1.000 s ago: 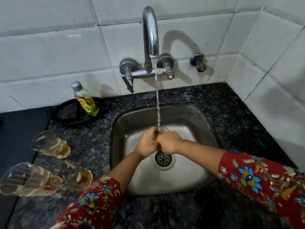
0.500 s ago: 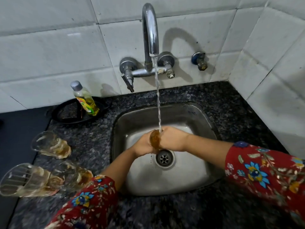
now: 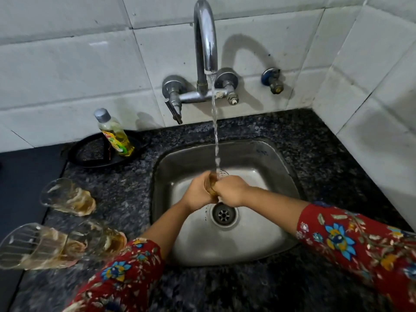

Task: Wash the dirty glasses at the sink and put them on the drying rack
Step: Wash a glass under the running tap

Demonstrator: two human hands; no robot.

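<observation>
Both hands [image 3: 215, 192] grip amber-stained glass [image 3: 211, 184] under water stream [image 3: 215, 136].

Left of the steel-grey sink [image 3: 265, 158] on the black-speckled counter [image 3: 304, 140] stands a yellow bottle [image 3: 117, 136]. Red sleeves [image 3: 360, 239] below the sink bear blue and yellow flowers.

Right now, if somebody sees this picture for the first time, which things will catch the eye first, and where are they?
First comes the stream of water falling from the tap into the glass, which the left hand and the right hand grip over the middle of the sink. Next are three dirty glasses on the dark counter at the left, and a yellow soap bottle behind them.
</observation>
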